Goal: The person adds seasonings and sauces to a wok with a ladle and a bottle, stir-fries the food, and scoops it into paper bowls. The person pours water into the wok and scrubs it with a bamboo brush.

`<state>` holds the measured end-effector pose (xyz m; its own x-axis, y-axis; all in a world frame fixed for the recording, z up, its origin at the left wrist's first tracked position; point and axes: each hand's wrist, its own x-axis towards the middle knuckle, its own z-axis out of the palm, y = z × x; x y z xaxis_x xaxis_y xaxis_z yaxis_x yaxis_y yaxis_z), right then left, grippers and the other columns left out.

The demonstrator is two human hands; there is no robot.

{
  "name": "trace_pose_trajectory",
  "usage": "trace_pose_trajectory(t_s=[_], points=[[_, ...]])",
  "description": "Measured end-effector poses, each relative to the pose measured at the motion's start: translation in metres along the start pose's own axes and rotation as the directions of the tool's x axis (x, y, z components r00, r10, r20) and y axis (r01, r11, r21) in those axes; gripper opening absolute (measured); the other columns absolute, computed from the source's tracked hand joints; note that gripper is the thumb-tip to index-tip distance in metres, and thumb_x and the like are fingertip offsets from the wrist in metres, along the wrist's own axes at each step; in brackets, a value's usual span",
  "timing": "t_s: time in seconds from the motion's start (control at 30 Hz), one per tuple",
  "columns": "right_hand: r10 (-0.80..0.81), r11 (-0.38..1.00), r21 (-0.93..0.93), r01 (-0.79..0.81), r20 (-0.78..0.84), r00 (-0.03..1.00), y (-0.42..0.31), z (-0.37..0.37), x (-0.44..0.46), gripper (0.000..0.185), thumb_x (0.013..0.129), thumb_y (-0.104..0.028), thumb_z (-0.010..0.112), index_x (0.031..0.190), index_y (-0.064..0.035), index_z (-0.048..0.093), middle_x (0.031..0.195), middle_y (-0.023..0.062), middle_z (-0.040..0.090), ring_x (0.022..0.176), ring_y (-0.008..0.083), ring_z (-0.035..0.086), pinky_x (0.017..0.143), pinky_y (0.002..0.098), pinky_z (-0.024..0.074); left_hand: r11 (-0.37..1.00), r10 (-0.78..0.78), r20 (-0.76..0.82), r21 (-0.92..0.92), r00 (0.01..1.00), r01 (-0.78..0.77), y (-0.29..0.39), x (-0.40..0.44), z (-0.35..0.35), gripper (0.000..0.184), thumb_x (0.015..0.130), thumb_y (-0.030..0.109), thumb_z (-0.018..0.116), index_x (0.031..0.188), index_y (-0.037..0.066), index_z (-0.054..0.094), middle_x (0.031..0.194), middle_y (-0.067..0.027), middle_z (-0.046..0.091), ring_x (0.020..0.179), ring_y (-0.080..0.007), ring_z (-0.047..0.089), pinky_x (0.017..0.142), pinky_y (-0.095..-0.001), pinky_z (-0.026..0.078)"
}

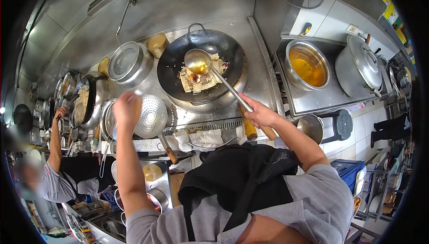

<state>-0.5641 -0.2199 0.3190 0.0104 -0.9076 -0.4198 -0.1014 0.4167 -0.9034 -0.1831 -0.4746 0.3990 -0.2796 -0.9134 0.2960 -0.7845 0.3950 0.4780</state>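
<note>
My right hand (259, 112) grips the long handle of a metal ladle (198, 62). The ladle's bowl, with some yellow liquid in it, is over a black wok (172, 58). Pale flat strips and shreds of food (210, 82) lie in the wok, with a dark brown patch among them. My left hand (127, 112) is raised left of the wok, its fingers closed and slightly blurred; what they hold, if anything, is hidden. Beside that hand lies a perforated strainer (152, 115) with a wooden-tipped handle.
A metal pot of amber liquid (308, 67) and a large lidded pot (359, 67) stand at right. Behind my left hand are a lidded metal pot (127, 63) and a tin can (157, 45). Further left, a co-worker's hand (59, 112) works at another wok (83, 101).
</note>
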Motion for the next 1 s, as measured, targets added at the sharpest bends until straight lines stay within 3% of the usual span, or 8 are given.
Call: trace_pose_trajectory(t_s=[0.17,0.63,0.77,0.83,0.9,0.93,0.97,1.0], points=[[0.015,0.991,0.135,-0.021,0.047,0.999,-0.019,0.01,-0.028,0.081,0.092,0.002,0.048,0.159,-0.026,0.011,0.07,0.001,0.047,0.048,0.0093,0.045,0.045,0.0256,0.0417,0.888,0.033,0.386,0.412,0.922,-0.204,0.06,0.065,0.09,0.024,0.086,0.019,0.053,0.096,0.013,0.074,0.103,-0.0147,0.072,0.095,-0.0328,0.069,0.096,-0.0531,0.04],[0.072,0.967,0.245,-0.075,0.02,0.997,-0.012,0.022,-0.039,0.081,0.091,0.004,0.048,0.159,-0.0208,0.011,0.078,0.0033,0.049,0.05,0.0088,0.045,0.045,0.0247,0.0416,0.696,0.154,0.469,0.573,0.87,-0.432,0.118,0.123,0.178,0.02,0.088,0.019,0.058,0.098,0.014,0.075,0.101,-0.0125,0.074,0.093,-0.0284,0.072,0.095,-0.0519,0.038],[0.029,0.959,0.28,-0.036,0.03,0.999,-0.019,0.017,-0.035,0.081,0.091,0.004,0.048,0.159,-0.0223,0.012,0.073,0.0012,0.048,0.047,0.0085,0.043,0.045,0.024,0.0408,0.922,0.184,0.242,0.294,0.953,-0.252,0.079,0.103,0.147,0.021,0.083,0.032,0.07,0.095,0.015,0.074,0.093,-0.0099,0.074,0.085,-0.0257,0.071,0.09,-0.048,0.044],[0.005,0.882,0.47,-0.032,0.059,0.998,-0.018,0.009,-0.034,0.081,0.092,0.003,0.049,0.158,-0.0255,0.013,0.07,-0.0007,0.045,0.046,0.0059,0.038,0.044,0.0218,0.0372,0.988,0.111,0.094,-0.115,0.989,-0.1,0.05,0.093,0.141,0.021,0.081,0.026,0.074,0.096,0.011,0.075,0.087,-0.0105,0.073,0.081,-0.027,0.07,0.08,-0.0402,0.05],[-0.014,0.927,0.374,-0.016,0.077,0.997,0.012,0.002,-0.009,0.081,0.092,0.001,0.05,0.158,-0.0262,0.013,0.077,0.0081,0.059,0.054,0.0191,0.057,0.054,0.0325,0.0494,0.987,0.064,0.089,-0.152,0.994,-0.05,0.037,0.083,0.132,0.021,0.08,0.024,0.075,0.096,0.011,0.075,0.086,-0.0106,0.073,0.08,-0.027,0.069,0.076,-0.038,0.051],[-0.054,0.989,-0.139,0.044,-0.075,0.996,0.019,0.006,0.001,0.079,0.092,-0.003,0.05,0.158,-0.0242,0.01,0.089,0.0167,0.063,0.066,0.0297,0.062,0.066,0.0401,0.0508,0.982,0.019,0.085,-0.191,0.996,-0.003,0.033,0.079,0.127,0.021,0.079,0.023,0.077,0.097,0.01,0.075,0.085,-0.0107,0.073,0.079,-0.027,0.069,0.072,-0.0358,0.052],[-0.169,0.787,-0.617,0.022,-0.181,0.969,0.025,0.007,0.008,0.078,0.093,-0.007,0.049,0.158,-0.0222,0.008,0.102,0.0253,0.066,0.079,0.0403,0.067,0.078,0.0477,0.0523,0.982,0.012,0.081,-0.19,0.997,0.004,0.027,0.077,0.127,0.021,0.079,0.023,0.077,0.097,0.01,0.075,0.085,-0.0107,0.073,0.079,-0.027,0.069,0.072,-0.0358,0.052],[-0.1,0.849,-0.527,-0.017,-0.193,0.976,0.024,0.008,0.008,0.078,0.093,-0.01,0.05,0.157,-0.0218,0.006,0.119,0.0347,0.058,0.105,0.0529,0.058,0.099,0.0533,0.0399,0.994,0.005,0.124,-0.109,0.992,0.008,0.02,0.076,0.129,0.021,0.081,0.025,0.075,0.098,0.013,0.075,0.089,-0.0115,0.073,0.085,-0.0291,0.069,0.077,-0.0395,0.051]])
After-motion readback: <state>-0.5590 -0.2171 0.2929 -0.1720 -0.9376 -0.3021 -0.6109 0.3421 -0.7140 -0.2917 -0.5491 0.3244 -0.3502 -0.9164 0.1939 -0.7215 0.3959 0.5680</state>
